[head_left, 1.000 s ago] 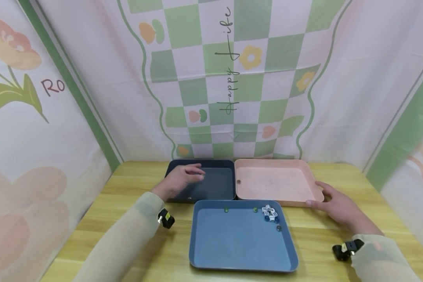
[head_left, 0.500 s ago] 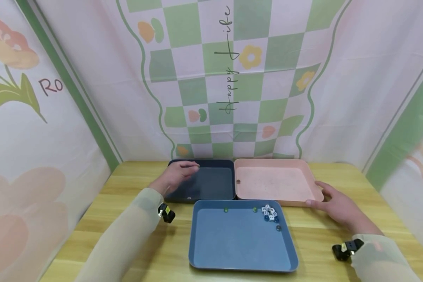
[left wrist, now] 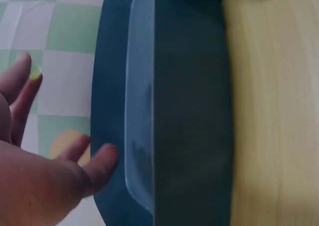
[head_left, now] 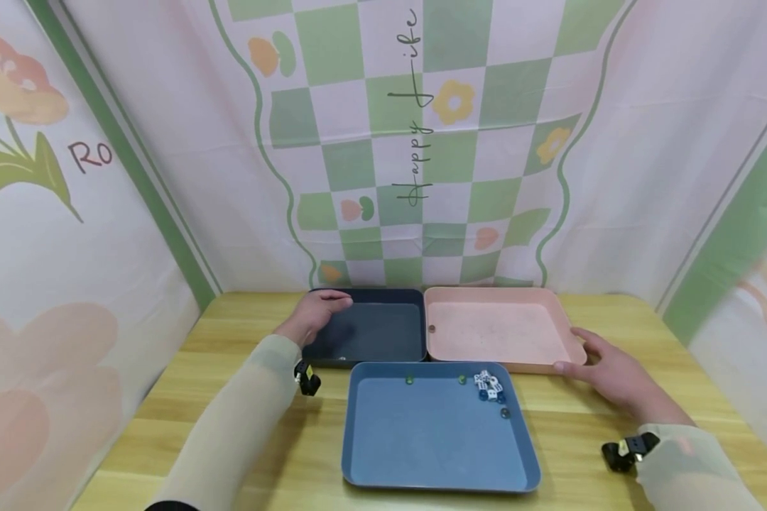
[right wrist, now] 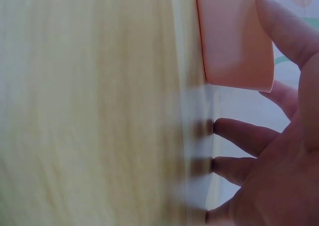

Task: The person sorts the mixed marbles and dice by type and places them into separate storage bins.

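My left hand (head_left: 313,312) is over the left end of a dark navy tray (head_left: 383,355) at the back. In the left wrist view, two fingertips pinch a small green marble (left wrist: 35,73); the other fingers are held apart from it. My right hand (head_left: 616,369) holds the near right corner of a pink tray (head_left: 498,365). Its thumb (right wrist: 284,24) lies against the tray's near wall and the index finger reaches round the corner. The remaining fingertips rest on the table. A brown marble (head_left: 432,328) lies by the left wall inside the pink tray.
A larger blue tray (head_left: 441,454) stands in front. Along its far side lie two green marbles (head_left: 410,380), and a cluster of white dice (head_left: 488,383) with blue marbles sits in its right corner. A dark marble (head_left: 505,412) lies nearby. A patterned curtain (head_left: 447,170) hangs behind the table.
My left hand has drawn left and slightly back across the navy tray, its fingers coming closer together. The right hand and all trays have stayed put.
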Demonstrator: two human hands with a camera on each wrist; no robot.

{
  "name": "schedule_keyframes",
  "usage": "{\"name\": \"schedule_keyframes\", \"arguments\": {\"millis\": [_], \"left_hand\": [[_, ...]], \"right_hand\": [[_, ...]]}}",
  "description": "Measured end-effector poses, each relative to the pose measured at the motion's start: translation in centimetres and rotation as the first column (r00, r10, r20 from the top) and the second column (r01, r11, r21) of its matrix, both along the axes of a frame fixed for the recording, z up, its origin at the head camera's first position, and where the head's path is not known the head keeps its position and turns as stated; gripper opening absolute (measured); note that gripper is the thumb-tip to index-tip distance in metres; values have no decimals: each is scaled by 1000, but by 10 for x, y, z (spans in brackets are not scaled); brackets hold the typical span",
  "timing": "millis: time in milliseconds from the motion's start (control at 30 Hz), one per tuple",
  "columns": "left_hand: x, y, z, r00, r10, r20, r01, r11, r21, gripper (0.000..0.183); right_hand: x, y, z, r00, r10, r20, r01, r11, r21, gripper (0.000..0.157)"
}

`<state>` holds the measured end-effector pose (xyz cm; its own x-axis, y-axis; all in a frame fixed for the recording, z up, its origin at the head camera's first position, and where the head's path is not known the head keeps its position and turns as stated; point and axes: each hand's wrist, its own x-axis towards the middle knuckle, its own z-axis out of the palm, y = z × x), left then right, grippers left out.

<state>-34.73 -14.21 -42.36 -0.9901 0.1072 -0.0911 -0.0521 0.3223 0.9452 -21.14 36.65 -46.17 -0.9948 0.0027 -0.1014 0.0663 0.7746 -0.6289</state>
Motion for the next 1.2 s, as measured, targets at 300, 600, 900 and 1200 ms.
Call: {"name": "schedule_keyframes", "arguments": {"millis": [300,600,900,1200], "left_hand": [[-1,3,-1,995,79,59,-73,992,-104,20],[-1,5,-4,997,65,30,-61,991,-115,24],[-2,4,-6,999,10,36,-5,991,-133,41],[-2,2,-5,999,-31,18,33,993,-109,44]], "right_hand": [[0,-2,3,1000,2,-5,-2,1000,10,108],[-1,-2,3,1000,6,-13,-6,1000,9,106],[0,-1,3,1000,11,-25,-11,1000,2,106],[1,2,0,1000,9,-17,-9,1000,4,107]]}}
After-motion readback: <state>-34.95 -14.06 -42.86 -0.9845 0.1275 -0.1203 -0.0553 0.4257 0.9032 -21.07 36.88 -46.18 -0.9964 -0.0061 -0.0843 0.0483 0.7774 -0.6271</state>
